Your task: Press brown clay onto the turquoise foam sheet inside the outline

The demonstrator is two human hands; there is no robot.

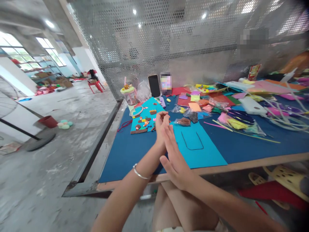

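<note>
Left hand [161, 124] and right hand [174, 154] pressed palm to palm, fingers straight, raised over the near part of the blue surface [125, 151]; whether anything sits between the palms cannot be told. Silver bracelet [140, 173] on left wrist. Just under and right of the hands lies a light-blue felt sheet [200, 151] with a dark U-shaped outline [192, 141] drawn on it, flat, near the surface's front edge. Behind the left hand, a second light-blue sheet [146, 117] carrying small brown and coloured cut-outs. Farther back: a black phone [154, 85] propped upright, a clear cup with yellow lid [129, 94], small plastic bags [185, 120], scattered coloured felt pieces [205, 100]. Red stool [96, 84] on the floor, far left.
</note>
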